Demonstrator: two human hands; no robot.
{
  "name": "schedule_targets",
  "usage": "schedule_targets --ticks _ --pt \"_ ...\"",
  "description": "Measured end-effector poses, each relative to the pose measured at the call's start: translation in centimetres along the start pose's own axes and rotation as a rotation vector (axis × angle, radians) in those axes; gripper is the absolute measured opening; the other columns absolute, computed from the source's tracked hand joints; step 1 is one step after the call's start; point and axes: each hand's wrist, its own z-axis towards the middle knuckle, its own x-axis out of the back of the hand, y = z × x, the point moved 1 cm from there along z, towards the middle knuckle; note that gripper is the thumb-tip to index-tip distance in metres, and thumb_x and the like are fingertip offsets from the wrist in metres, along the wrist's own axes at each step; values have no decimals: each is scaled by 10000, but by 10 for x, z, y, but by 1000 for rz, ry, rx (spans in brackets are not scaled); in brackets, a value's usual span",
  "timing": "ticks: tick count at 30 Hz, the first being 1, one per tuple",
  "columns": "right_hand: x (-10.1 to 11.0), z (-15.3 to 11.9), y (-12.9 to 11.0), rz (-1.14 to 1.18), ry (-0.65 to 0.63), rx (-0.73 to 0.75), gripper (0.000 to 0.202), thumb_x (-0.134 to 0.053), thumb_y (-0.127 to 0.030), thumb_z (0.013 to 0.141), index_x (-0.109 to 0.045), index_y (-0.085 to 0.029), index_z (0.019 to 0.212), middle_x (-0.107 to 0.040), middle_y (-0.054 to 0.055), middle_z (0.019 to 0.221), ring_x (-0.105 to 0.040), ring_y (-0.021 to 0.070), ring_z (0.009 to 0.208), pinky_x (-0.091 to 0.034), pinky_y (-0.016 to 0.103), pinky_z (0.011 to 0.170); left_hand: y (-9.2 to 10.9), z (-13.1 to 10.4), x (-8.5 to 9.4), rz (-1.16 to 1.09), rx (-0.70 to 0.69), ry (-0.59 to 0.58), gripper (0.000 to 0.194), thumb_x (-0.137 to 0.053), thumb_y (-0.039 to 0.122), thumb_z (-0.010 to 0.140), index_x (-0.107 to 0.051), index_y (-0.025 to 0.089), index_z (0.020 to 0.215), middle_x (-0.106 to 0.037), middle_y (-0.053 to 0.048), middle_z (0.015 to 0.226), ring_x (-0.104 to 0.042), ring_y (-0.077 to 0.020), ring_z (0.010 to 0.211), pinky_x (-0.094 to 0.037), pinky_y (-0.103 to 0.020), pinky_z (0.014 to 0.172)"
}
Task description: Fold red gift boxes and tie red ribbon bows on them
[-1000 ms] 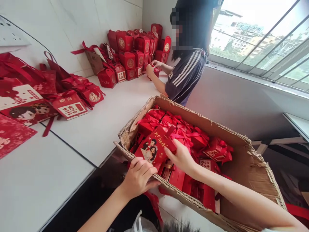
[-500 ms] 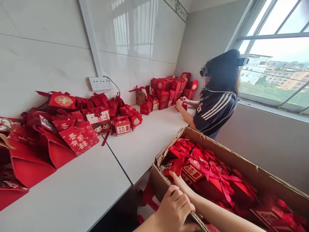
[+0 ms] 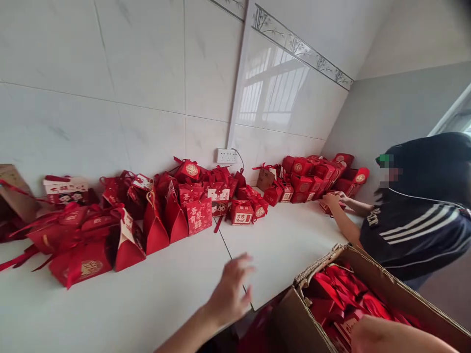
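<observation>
My left hand [image 3: 230, 289] hangs over the front edge of the white table [image 3: 165, 294], its fingers spread and holding nothing. At the lower right, my right hand [image 3: 368, 333] is over the near part of a cardboard box [image 3: 305, 314]. Its fingers are cut off or blurred, so whether it holds anything is not visible. Red gift boxes with ribbons [image 3: 342, 289] fill the cardboard box. Red paper boxes [image 3: 198, 215] stand in a row along the table.
A person in a dark striped shirt [image 3: 415, 230] stands at the right, hands on a small red box [image 3: 333, 206]. Stacked red boxes [image 3: 301, 181] sit by the tiled wall. A power socket [image 3: 227, 156] is on the wall.
The view has turned left, showing more boxes on the table. My left hand has let go of the carton's rim and moved over the table edge. My right hand is now nearer the frame's bottom.
</observation>
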Motion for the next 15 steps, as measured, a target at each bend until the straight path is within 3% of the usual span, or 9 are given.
schedule_targets --ticks 2,3,5,7,11,13,15 --pt "20 2 -28 61 56 157 113 -632 -300 727 -709 -251 661 -687 56 637 -679 163 565 -503 234 509 -47 23 37 242 231 56 367 -430 133 826 -484 137 1189 -566 -159 1239 -496 -247 1224 -432 -438 990" --pt "23 5 -45 77 71 259 126 -650 -334 728 -710 -229 694 -697 59 688 -676 171 588 -517 249 532 -68 36 52 377 356 27 396 -439 130 818 -474 130 1213 -548 -173 1265 -482 -269 1240 -424 -456 995" --pt "16 16 -79 95 84 410 190 -675 -370 726 -708 -193 789 -700 49 723 -657 170 599 -533 268 574 -102 64 73 457 445 20 444 -455 105 796 -466 52 1237 -475 -257 1328 -390 -356 1303 -364 -527 1017" --pt "-6 31 -108 93 42 472 225 -648 -383 763 -695 -180 847 -702 39 742 -650 159 627 -534 263 608 -126 87 84 500 481 -17 427 -466 75 778 -503 5 1197 -503 -292 1285 -391 -390 1292 -305 -544 1040" --pt "-57 59 -138 -36 -81 521 202 -537 -328 845 -674 -182 872 -705 29 769 -660 156 709 -515 251 652 -141 111 91 529 503 -125 241 -512 28 741 -632 24 950 -676 -247 922 -614 -364 1011 -267 -551 1029" --pt "-71 70 -143 -164 -55 553 179 -517 -270 842 -674 -187 859 -702 25 757 -651 160 715 -502 260 654 -134 114 93 513 472 -181 178 -511 18 745 -652 62 844 -686 -193 797 -661 -320 851 -317 -537 991" --pt "-76 81 -144 -239 41 602 169 -507 -250 839 -666 -195 825 -697 29 775 -639 168 725 -500 282 672 -118 113 93 480 412 -223 206 -463 26 788 -653 90 832 -681 -165 806 -664 -288 799 -376 -505 943"
